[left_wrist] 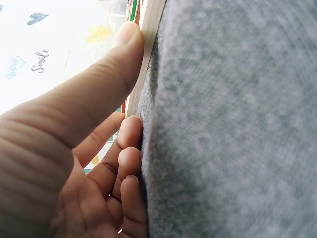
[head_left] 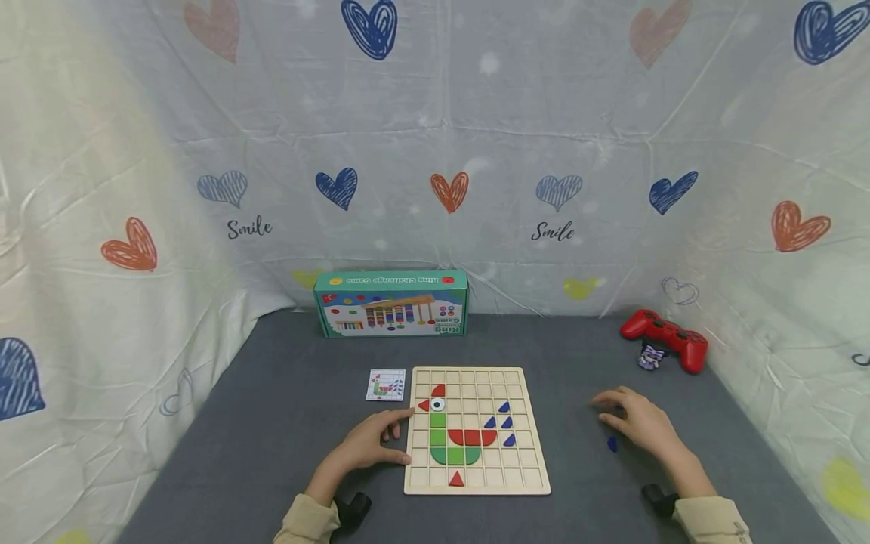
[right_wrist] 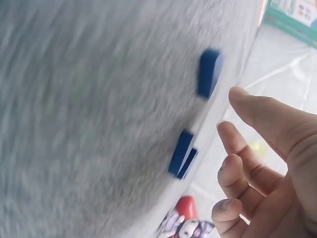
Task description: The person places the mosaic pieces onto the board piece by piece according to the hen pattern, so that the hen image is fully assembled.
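Observation:
A wooden grid board [head_left: 533, 472] lies on the table, with red, green and blue pieces and a white eye piece [head_left: 438, 404] forming a bird-like picture. My left hand [head_left: 367, 440] rests at the board's left side; in the left wrist view its thumb [left_wrist: 126, 42] touches the edge and the other fingers are bent below. On the right, my right hand [head_left: 637, 421] hovers over the cloth with bent fingers and nothing between them. Close by lies a blue piece [head_left: 612, 444]. The right wrist view shows blue pieces [right_wrist: 209, 73] in front of the thumb, others being hidden in the head view.
A small pattern card [head_left: 386, 384] lies beside the board's upper left corner. Behind it stands a green game box [head_left: 393, 304]. A red game controller [head_left: 666, 340] with a cartoon charm [head_left: 651, 357] sits at the back right. A heart-print curtain surrounds the grey table.

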Demonstrator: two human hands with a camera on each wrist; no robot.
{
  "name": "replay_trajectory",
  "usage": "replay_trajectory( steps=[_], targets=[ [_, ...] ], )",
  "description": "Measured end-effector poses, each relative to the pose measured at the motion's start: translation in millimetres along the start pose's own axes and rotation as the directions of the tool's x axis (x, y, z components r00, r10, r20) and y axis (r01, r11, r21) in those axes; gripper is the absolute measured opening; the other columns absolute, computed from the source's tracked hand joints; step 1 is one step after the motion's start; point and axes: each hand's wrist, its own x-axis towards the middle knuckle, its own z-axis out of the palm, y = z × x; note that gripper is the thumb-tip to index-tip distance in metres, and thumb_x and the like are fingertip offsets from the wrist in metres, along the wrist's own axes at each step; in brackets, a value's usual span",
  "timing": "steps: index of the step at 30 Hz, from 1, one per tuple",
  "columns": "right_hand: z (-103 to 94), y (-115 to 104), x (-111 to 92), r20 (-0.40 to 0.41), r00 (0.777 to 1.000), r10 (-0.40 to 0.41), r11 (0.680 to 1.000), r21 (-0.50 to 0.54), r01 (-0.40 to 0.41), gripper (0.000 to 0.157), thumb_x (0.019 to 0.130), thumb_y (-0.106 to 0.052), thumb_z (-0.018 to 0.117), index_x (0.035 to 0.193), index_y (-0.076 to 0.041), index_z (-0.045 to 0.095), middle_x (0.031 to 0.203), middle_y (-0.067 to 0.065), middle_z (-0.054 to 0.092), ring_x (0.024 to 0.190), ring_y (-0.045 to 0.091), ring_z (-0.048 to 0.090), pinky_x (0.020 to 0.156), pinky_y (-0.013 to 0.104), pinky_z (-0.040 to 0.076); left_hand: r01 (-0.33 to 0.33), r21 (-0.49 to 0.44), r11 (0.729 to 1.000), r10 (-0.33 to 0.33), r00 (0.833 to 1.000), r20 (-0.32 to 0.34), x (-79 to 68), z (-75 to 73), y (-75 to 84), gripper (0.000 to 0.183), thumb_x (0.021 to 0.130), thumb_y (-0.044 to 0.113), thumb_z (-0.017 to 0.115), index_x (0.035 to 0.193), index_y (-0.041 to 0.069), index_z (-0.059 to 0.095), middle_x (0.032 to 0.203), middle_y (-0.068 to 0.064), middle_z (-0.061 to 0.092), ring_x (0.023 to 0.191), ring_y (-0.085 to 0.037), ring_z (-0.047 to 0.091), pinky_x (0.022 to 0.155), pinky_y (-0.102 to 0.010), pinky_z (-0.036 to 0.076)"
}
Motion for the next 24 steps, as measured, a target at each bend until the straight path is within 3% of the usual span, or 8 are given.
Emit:
replay_trajectory(
  steps=[18, 24],
  targets=[
    [-7.8, 31, 9, -0.031, 0.993, 0.118, 0.99, -0.077, -0.12, 0.023, 0.08, -0.022, 0.071, 0.101, -0.013, 0.069, 0.094, 0.011, 0.063, 0.084, 0.031, 0.061, 0.065, 0.049, 0.046, -0.001, -0.003, 1.0, 0.001, 1.0, -0.006, -2.0, -0.5, 3.9, 0.077, 0.07, 0.037, 0.08, 0.135, 0.011, 0.048, 0.085, 0.001, 0.048, 0.07, -0.01, 0.039, 0.062, -0.025, 0.032],
    [-11.1, 35, 14, 0.025, 0.985, 0.169, 0.983, -0.075, -0.167, 0.026, 0.081, -0.026, 0.07, 0.1, -0.009, 0.068, 0.092, 0.013, 0.064, 0.084, 0.032, 0.061, 0.064, 0.05, 0.045, -0.004, -0.003, 1.0, 0.004, 1.0, -0.009, -2.6, -0.6, 4.0, 0.077, 0.07, 0.037, 0.079, 0.135, 0.011, 0.049, 0.085, 0.001, 0.048, 0.069, -0.01, 0.039, 0.062, -0.025, 0.032]
  ],
)
